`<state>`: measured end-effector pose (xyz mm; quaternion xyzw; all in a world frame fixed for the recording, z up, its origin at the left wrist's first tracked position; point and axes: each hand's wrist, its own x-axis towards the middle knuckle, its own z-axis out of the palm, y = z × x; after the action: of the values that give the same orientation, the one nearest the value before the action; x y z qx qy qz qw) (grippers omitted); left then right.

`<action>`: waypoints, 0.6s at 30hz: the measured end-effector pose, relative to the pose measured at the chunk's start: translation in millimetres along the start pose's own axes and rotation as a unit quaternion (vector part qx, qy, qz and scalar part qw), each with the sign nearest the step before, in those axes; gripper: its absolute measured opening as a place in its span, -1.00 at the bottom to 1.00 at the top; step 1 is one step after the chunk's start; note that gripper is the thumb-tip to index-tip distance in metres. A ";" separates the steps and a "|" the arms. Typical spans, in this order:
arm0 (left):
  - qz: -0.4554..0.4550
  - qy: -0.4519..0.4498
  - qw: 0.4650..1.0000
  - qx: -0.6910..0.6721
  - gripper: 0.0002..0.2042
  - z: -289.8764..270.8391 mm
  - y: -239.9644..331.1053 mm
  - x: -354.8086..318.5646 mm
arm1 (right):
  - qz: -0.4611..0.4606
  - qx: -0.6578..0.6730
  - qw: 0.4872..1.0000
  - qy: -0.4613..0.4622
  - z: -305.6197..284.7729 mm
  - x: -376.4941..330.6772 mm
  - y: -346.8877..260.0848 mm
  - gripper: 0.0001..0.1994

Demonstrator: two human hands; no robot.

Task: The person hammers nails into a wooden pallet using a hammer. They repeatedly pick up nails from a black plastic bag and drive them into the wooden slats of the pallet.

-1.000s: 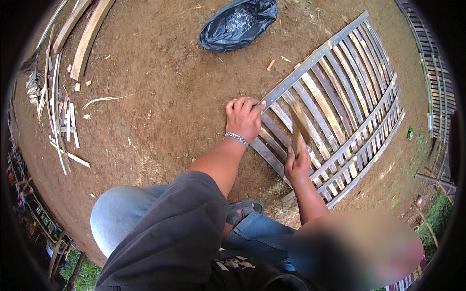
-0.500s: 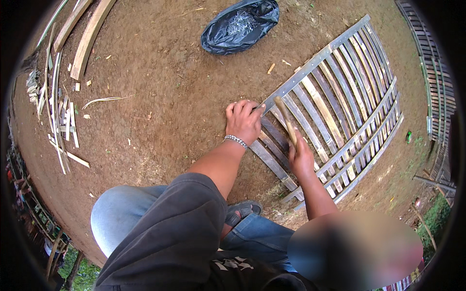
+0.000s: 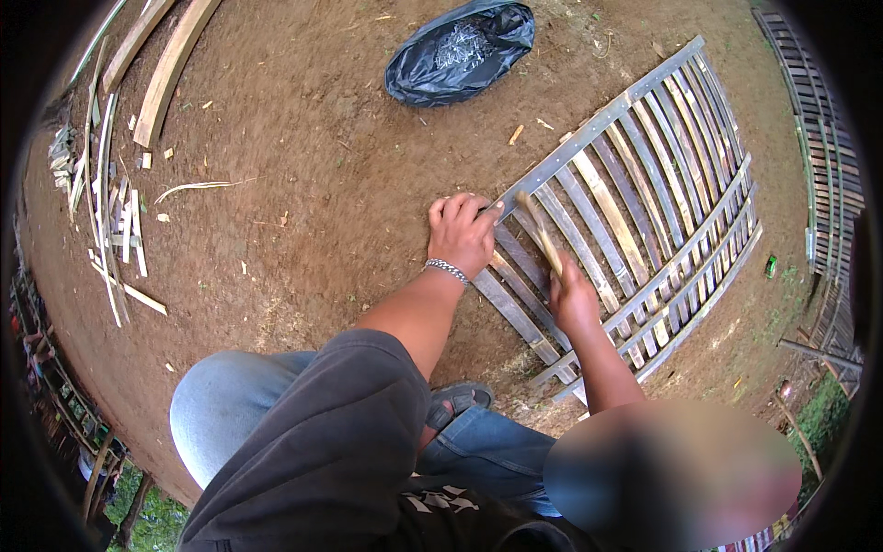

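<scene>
A slatted wooden panel (image 3: 589,184) lies on the ground ahead and to the right, with long rails crossing many narrow slats. My left hand (image 3: 462,230), a chain bracelet at its wrist, rests at the panel's near left corner. Its fingers are curled and pressed together at the end of the top rail (image 3: 550,167); whatever they pinch is too small to make out. In my right hand (image 3: 574,294) is a hammer (image 3: 544,237), gripped by its pale wooden handle over the slats near that corner. The hammer's head does not show clearly.
A black plastic bag (image 3: 460,57) holding a heap of nails lies open beyond the panel. Long boards (image 3: 170,78) and thin offcuts (image 3: 124,225) lie at the left. Another slatted panel (image 3: 821,138) stretches along the far right. A green can (image 3: 771,267) is on the dirt.
The hammer's far end has dipped slightly toward the rail, and my right hand has shifted a little. My left hand stays at the corner. The view has moved slightly.
</scene>
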<state>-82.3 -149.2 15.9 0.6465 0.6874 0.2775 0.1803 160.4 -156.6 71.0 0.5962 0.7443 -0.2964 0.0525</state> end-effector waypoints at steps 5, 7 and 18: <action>0.007 0.002 1.000 -0.005 -0.72 -0.9 2.2 -0.3 | -0.115 0.107 0.969 0.190 7.1 -7.5 3.0 -0.51; 0.004 0.006 1.000 -0.002 -0.71 -2.4 -1.7 -2.6 | 0.020 0.055 0.998 0.031 -12.5 7.7 -19.2 -0.50; 0.014 0.020 1.000 0.002 -0.72 1.0 -0.2 -2.4 | 0.155 0.102 0.983 0.005 -52.7 -9.1 -38.4 -0.51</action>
<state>-81.6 -151.4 14.8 0.6508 0.6824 0.2913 0.1614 142.2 -142.1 132.6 0.7083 0.6086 -0.3561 0.0333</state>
